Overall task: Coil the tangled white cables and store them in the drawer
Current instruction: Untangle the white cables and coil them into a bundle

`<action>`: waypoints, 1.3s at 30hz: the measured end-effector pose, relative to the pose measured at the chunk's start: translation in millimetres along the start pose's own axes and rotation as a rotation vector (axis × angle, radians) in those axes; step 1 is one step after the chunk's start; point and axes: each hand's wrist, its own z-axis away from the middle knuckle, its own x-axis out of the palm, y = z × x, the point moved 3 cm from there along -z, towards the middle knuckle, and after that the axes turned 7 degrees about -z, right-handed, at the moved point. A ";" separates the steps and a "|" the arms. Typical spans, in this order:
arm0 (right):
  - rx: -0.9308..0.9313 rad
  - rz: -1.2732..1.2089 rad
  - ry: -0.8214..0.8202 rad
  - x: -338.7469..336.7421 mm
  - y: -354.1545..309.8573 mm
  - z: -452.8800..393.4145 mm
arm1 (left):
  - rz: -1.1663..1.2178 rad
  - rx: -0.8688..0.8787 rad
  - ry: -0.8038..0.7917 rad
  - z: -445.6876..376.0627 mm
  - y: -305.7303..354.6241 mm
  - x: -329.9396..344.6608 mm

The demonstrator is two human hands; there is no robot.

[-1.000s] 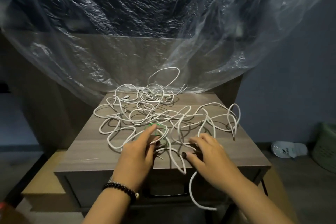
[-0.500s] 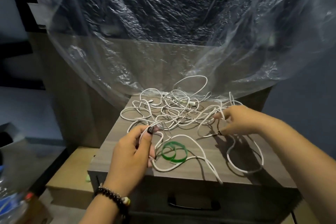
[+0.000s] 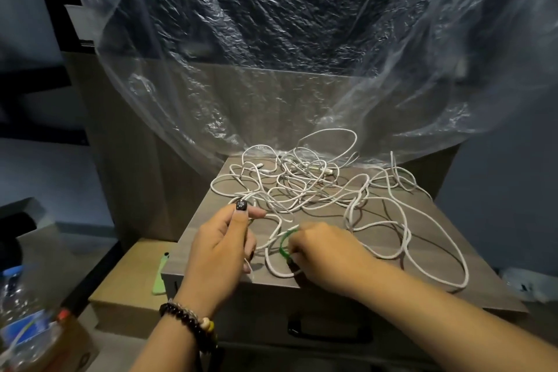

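White cables (image 3: 305,187) cover most of the surface (image 3: 471,251). The plastic sheet (image 3: 271,85) hangs behind. The front left corner is bare.

No text, brand, number or sign can be read anywhere in the view. A label is carried by the plastic bottle (image 3: 21,332) at the lower left edge, but it is blurred and only blue and white patches are seen on it. A small pale pattern is painted on the dark thumbnail of the left hand (image 3: 219,251), and it is not made of letters. Nothing printed is seen on the white cables (image 3: 302,187), on the green band (image 3: 283,246), on the drawer (image 3: 392,329) front or on the clear plastic sheet (image 3: 302,54).
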 end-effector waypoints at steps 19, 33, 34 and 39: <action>0.468 -0.101 0.279 -50.3 184.4 -94.5 | -0.118 -0.075 -0.014 -9.6 -14.6 8.3; -0.363 -0.392 0.037 -56.1 52.3 -42.0 | -0.315 0.125 -0.177 -27.0 -11.3 31.9; -0.384 -0.372 0.048 -56.7 52.7 -44.0 | -0.305 0.120 -0.187 -27.4 -10.9 33.0; -0.277 -0.397 0.286 -91.4 78.8 -59.0 | -0.225 0.051 -0.172 -33.6 -14.2 33.7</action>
